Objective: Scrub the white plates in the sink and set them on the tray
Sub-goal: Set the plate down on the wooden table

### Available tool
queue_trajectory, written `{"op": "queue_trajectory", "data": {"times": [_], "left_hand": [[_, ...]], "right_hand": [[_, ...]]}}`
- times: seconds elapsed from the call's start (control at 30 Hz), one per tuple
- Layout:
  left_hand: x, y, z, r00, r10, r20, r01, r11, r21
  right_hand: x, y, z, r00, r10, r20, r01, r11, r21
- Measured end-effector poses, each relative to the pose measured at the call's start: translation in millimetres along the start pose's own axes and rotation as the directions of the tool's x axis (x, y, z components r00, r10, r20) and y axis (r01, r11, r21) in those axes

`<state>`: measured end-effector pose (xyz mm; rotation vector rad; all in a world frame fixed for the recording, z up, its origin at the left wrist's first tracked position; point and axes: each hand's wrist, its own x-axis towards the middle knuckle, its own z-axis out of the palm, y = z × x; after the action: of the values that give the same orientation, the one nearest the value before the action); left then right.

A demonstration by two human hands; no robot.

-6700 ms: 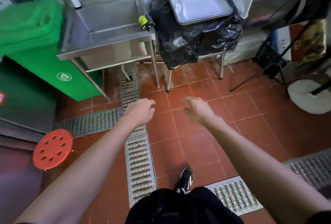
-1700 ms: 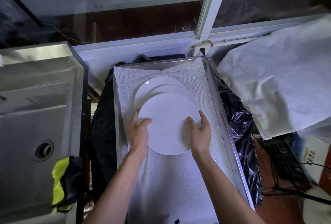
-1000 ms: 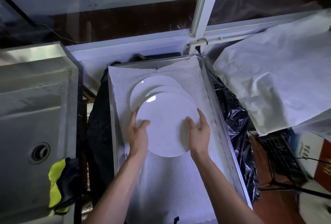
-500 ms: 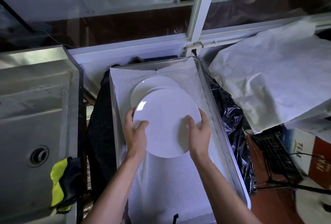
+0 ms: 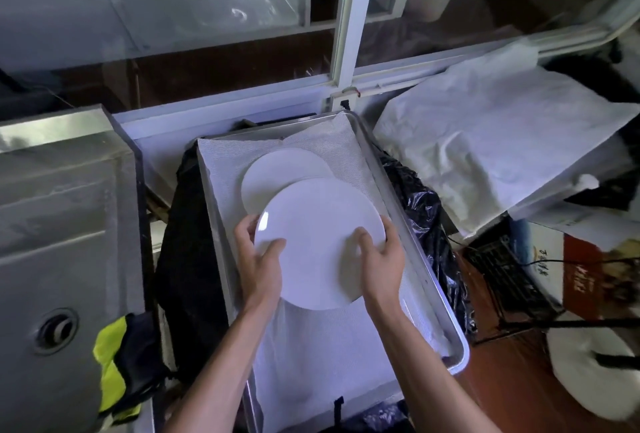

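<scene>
Both hands on it: left hand [image 5: 258,261] and right hand [image 5: 382,257] grip a round white plate [image 5: 318,235] above the cloth-lined steel tray [image 5: 414,266], overlapping another white plate [image 5: 280,176] behind.

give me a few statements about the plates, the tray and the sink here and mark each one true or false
1. Both hands, left and right, hold the front plate. True.
2. A second plate lies behind it on the tray. True.
3. The sink holds a stack of plates. False: no plates show in it.
4. The tray is bare metal inside. False: a white liner covers it.
5. The yellow and black cloth lies on the tray. False: it hangs at the sink's edge.
</scene>
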<state>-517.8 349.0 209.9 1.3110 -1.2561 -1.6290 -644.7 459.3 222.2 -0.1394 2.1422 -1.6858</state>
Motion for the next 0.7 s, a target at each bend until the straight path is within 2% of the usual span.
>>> {"op": "queue_trajectory", "data": {"times": [0.3, 0.5, 0.7], "left_hand": [[-21.7, -7.8, 32.8, 0.971, -0.022, 0.239, 0.002, 0.997, 0.083], [-60.5, -16.4, 77.6, 0.912, -0.013, 0.41, -0.055, 0.987, 0.154], [-135.9, -33.7, 129.8, 0.814, -0.022, 0.58, -0.143, 0.961, 0.237]], "right_hand": [[-22.1, 10.9, -53.0, 0.988, -0.026, -0.152, 0.029, 0.999, 0.014], [-39.0, 21.6, -118.9, 0.951, 0.04, -0.305, -0.036, 0.999, 0.018], [-74.3, 46.7, -209.5, 0.889, 0.056, -0.455, -0.019, 0.996, 0.085]]}}
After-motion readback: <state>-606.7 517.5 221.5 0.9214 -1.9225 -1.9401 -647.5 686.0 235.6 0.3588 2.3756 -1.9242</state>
